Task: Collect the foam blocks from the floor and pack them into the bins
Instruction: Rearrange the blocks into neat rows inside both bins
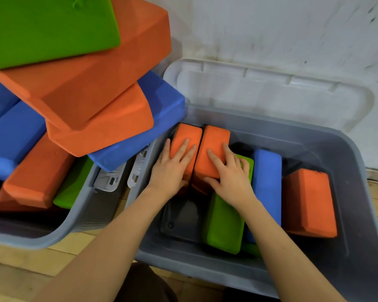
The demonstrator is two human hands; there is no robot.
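**Seating two orange blocks on edge, right bin**

While both hands press down, the left hand (175, 168) lies with straight fingers flat on the left orange block (187, 144); its grip holds nothing. The right hand (228, 171) curls over the right orange block (214, 153), thumb on its near face. Standing on edge against the far-left wall of the right bin (327, 136) likely saves room. Green block (225, 223) and blue block (267, 184) alongside: matte, grainy foam, bevelled edges. Left bin (31, 236) overfilled; contact underneath is probably hidden.
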